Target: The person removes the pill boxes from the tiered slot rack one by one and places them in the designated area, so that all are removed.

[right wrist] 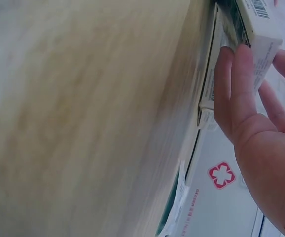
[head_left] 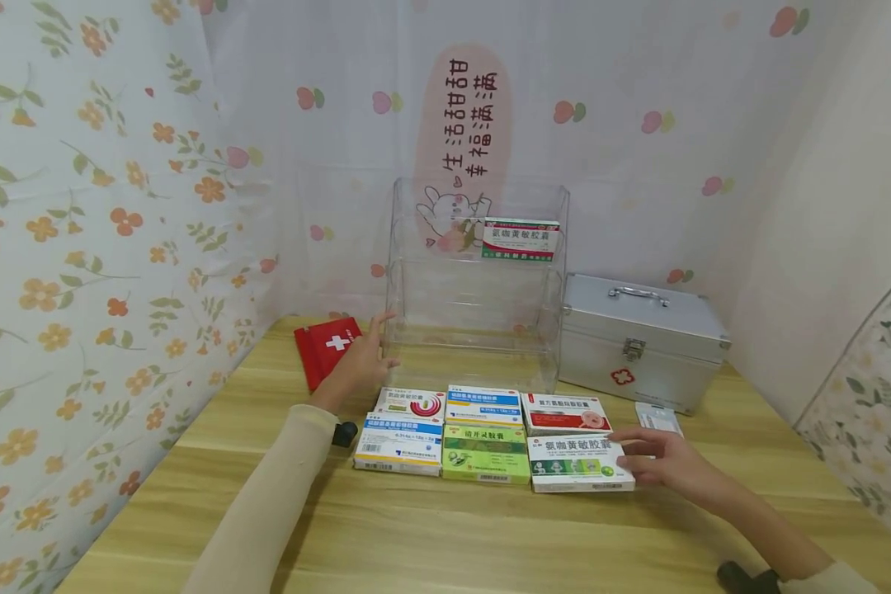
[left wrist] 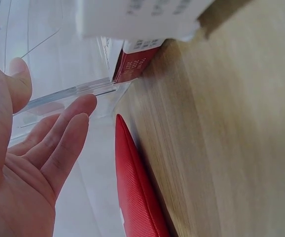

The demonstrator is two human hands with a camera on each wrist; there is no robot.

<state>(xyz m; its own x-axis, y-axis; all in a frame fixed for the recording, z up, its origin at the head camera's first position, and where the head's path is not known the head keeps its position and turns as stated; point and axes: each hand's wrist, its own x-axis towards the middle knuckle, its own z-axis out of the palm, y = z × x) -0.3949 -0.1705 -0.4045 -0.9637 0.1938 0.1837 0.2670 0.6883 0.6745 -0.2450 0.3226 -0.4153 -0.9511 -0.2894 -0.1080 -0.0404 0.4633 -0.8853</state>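
Note:
My left hand (head_left: 360, 367) is at the left side of a clear tiered acrylic rack (head_left: 562, 330). In the left wrist view its fingers are extended, with thumb and fingers spread about the panel edge. A white-and-green medicine box (head_left: 575, 474) lies at the front right of two rows of boxes. My right hand (head_left: 676, 470) grips this box by its right end, fingers along one side and thumb on the other. Beside it lies a green medicine box (head_left: 485, 454), then a blue-and-white one (head_left: 398, 441). One red-and-green medicine box (head_left: 521, 241) stands on an upper tier of the rack.
Behind the front row lie more boxes, including a red-and-white one (head_left: 567, 412). A red first-aid pouch (head_left: 327, 351) lies left of the rack. To the right stands a silver first-aid case (head_left: 638, 346), with a small packet (head_left: 659, 417) before it. Curtains enclose the wooden table (head_left: 475, 540).

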